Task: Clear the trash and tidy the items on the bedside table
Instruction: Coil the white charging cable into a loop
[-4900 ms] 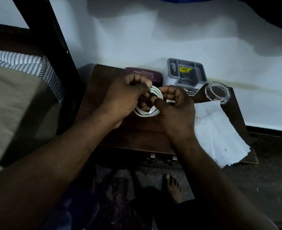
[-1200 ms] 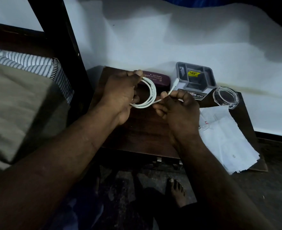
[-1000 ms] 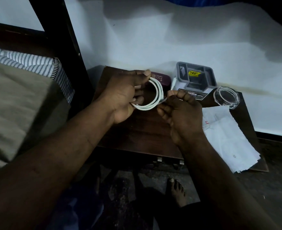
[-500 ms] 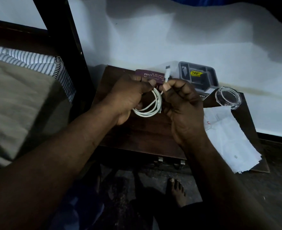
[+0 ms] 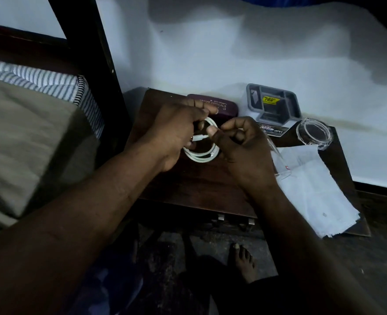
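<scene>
Above the middle of the bedside table [image 5: 194, 185], the white cable [image 5: 201, 156] is held as a small coil by the curled fingers of the left hand [image 5: 178, 133], its free end pinched by the right hand [image 5: 240, 144]; that end, raised above the coil a moment ago, has been brought down across the loop, so the winding is judged nearly done. Behind, a maroon spectacle case [image 5: 224, 109], a grey tray [image 5: 249, 98] and a clear glass dish [image 5: 314, 135] are ranged along the white wall [image 5: 233, 53], with paper sheets [image 5: 313, 194] spread at the right corner and a striped mattress [image 5: 40, 80] at the left
</scene>
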### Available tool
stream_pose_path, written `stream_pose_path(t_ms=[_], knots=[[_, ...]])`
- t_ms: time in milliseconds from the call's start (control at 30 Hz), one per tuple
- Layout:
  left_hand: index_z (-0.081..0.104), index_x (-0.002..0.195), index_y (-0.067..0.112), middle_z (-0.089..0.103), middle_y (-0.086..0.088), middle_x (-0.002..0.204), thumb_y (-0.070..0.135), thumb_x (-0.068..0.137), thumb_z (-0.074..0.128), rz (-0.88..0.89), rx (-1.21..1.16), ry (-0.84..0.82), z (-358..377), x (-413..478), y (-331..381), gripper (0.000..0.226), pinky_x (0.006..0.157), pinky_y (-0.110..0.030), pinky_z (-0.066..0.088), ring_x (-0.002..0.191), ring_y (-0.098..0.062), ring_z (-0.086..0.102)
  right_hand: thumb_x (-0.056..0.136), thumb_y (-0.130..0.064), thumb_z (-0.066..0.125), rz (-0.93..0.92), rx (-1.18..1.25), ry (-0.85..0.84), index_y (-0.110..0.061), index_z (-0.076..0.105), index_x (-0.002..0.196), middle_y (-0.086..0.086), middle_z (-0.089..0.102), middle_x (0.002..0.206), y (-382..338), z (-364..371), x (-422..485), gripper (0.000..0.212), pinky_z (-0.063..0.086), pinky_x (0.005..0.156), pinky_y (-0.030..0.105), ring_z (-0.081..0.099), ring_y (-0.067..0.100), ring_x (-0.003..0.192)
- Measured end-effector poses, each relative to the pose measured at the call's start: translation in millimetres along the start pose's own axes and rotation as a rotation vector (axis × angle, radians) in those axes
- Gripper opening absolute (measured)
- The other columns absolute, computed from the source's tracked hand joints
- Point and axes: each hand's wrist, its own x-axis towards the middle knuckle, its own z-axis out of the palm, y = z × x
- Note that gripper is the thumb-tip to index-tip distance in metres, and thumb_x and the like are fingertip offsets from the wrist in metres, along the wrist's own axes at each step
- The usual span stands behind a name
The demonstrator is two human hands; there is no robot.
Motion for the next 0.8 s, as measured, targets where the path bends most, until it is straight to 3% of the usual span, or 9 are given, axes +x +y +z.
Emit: stream_pose_path(t_ms=[133, 233, 333, 433, 533, 600, 667, 800], knots=[[0.074, 0.090, 0.014, 0.064, 0.004, 0.064, 0.009, 0.097, 0.062, 0.160, 0.165, 0.007, 1.9, 0.2, -3.0, 0.015, 0.051, -0.014, 0.045, 0.056, -0.001, 0.059, 0.088, -0.034, 0.081, -0.098, -0.223, 0.076, -0.023, 0.069, 0.105, -0.004, 0.076, 0.082, 2.6, -0.3, 0.4, 0.024, 0.058, 0.076, 0.039, 0.072, 0.010, 0.076], [0.073, 0.095, 0.009, 0.073, -0.005, 0.081, 0.003, 0.092, 0.068, 0.187, 0.197, -0.009, 2.9, -1.5, -4.9, 0.008, 0.052, -0.018, 0.050, 0.059, -0.002, 0.064, 0.090, -0.025, 0.078, -0.211, -0.359, 0.145, -0.018, 0.075, 0.101, -0.007, 0.077, 0.083, 1.9, 0.4, -1.5, 0.013, 0.058, 0.077, 0.035, 0.073, 0.007, 0.078], [0.072, 0.101, 0.004, 0.075, -0.011, 0.085, -0.003, 0.089, 0.070, 0.170, 0.172, -0.021, 3.7, -2.2, -5.7, 0.014, 0.049, -0.022, 0.054, 0.059, -0.009, 0.066, 0.089, -0.027, 0.068, -0.272, -0.515, 0.216, -0.016, 0.074, 0.096, 0.000, 0.076, 0.089, 5.2, -0.7, -1.9, 0.014, 0.055, 0.079, 0.041, 0.073, 0.020, 0.085], [0.071, 0.100, 0.006, 0.075, -0.015, 0.090, -0.006, 0.086, 0.072, 0.190, 0.160, -0.008, 2.0, 0.3, -6.2, 0.019, 0.064, -0.032, 0.061, 0.070, -0.017, 0.068, 0.094, -0.027, 0.065, -0.318, -0.586, 0.305, -0.010, 0.068, 0.095, 0.007, 0.073, 0.091, 9.2, -2.0, -1.2, 0.017, 0.049, 0.075, 0.040, 0.068, 0.029, 0.087], [0.069, 0.096, 0.009, 0.071, -0.014, 0.087, -0.003, 0.090, 0.071, 0.152, 0.128, -0.019, -0.9, 1.4, -7.8, 0.013, 0.060, -0.033, 0.062, 0.067, -0.014, 0.069, 0.096, -0.027, 0.070, -0.299, -0.457, 0.329, -0.012, 0.068, 0.094, 0.001, 0.072, 0.087, 5.3, -1.4, -0.5, 0.016, 0.048, 0.073, 0.031, 0.067, 0.018, 0.082], [0.069, 0.098, 0.010, 0.074, -0.013, 0.086, 0.003, 0.094, 0.069, 0.047, 0.112, -0.050, -3.1, 1.1, -9.6, 0.008, 0.060, -0.035, 0.063, 0.067, -0.017, 0.072, 0.095, -0.030, 0.073, -0.208, -0.268, 0.293, -0.017, 0.070, 0.092, -0.009, 0.072, 0.082, 0.5, -0.2, -0.1, 0.013, 0.048, 0.070, 0.016, 0.066, 0.001, 0.076], [0.069, 0.100, 0.011, 0.077, -0.010, 0.086, 0.006, 0.095, 0.068, -0.066, 0.090, -0.105, -5.1, 1.4, -10.7, 0.007, 0.063, -0.037, 0.064, 0.074, -0.022, 0.074, 0.093, -0.027, 0.076, -0.128, -0.098, 0.272, -0.017, 0.073, 0.092, -0.011, 0.074, 0.079, -1.9, -0.6, 0.7, 0.011, 0.047, 0.068, 0.009, 0.067, -0.006, 0.072], [0.070, 0.101, 0.013, 0.079, -0.008, 0.085, 0.018, 0.095, 0.071, -0.088, 0.007, -0.182, -7.6, 1.4, -7.9, 0.008, 0.068, -0.035, 0.064, 0.079, -0.020, 0.077, 0.093, -0.015, 0.076, -0.032, 0.131, 0.240, -0.007, 0.074, 0.097, -0.003, 0.077, 0.081, -4.8, -5.2, 2.1, 0.009, 0.053, 0.062, 0.015, 0.071, 0.000, 0.065]])
